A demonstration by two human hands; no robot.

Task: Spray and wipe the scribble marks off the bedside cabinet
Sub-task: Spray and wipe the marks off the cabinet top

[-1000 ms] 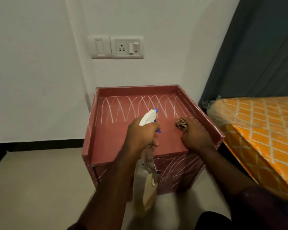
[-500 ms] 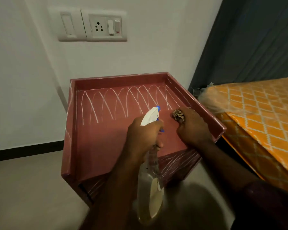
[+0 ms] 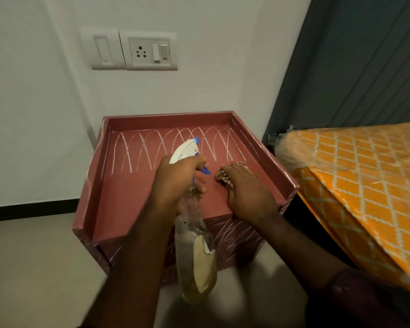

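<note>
The light is dim and soft, brightest on the far white wall (image 3: 211,95). The spray bottle (image 3: 194,256), near the camera, is blurred, and a dark shadow lies on the floor (image 3: 33,268) to its right. Upright lines lean at the left and right edges.

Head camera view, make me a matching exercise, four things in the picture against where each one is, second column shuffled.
1. spray bottle
2. cloth
3. arched scribble marks
4. orange mattress

A. far part of the cabinet top
B. right of the cabinet
C. held in the left hand
D. bunched under the right hand

Pairs: 1-C, 2-D, 3-A, 4-B
</note>
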